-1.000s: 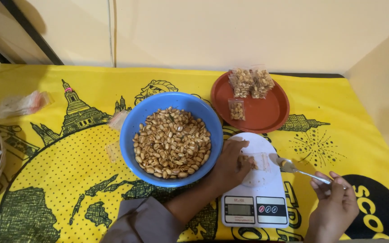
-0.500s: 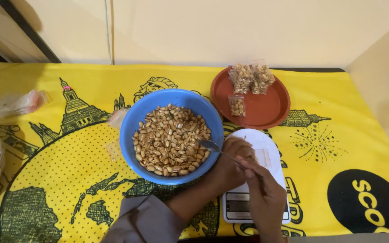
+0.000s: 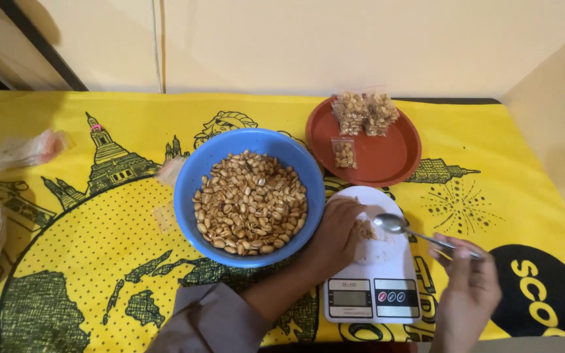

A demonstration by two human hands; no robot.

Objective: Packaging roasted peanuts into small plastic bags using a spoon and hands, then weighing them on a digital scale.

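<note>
Fingers of the right hand (image 3: 469,287) pinch the handle of a metal spoon (image 3: 420,234). The spoon's bowl hangs over the white scale (image 3: 377,261), and it looks empty. The left hand (image 3: 338,232) rests on the scale's round top and holds a small clear bag (image 3: 367,230) there with curled fingers. A few peanuts sit inside the bag.

This looks like the filling step: peanuts go from the blue bowl (image 3: 188,189) into the bag, spoon by spoon. The next scoop would need the spoon to swing left and dip into the bowl, just beside the left hand, while that hand keeps the bag's mouth open.

The left arm comes up from the bottom edge in a grey sleeve (image 3: 207,323). The right wrist is bent, palm turned inward.

Behind the scale, a red plate (image 3: 393,163) holds three filled bags. All of it sits on a yellow cloth (image 3: 99,261) over the surface.
</note>
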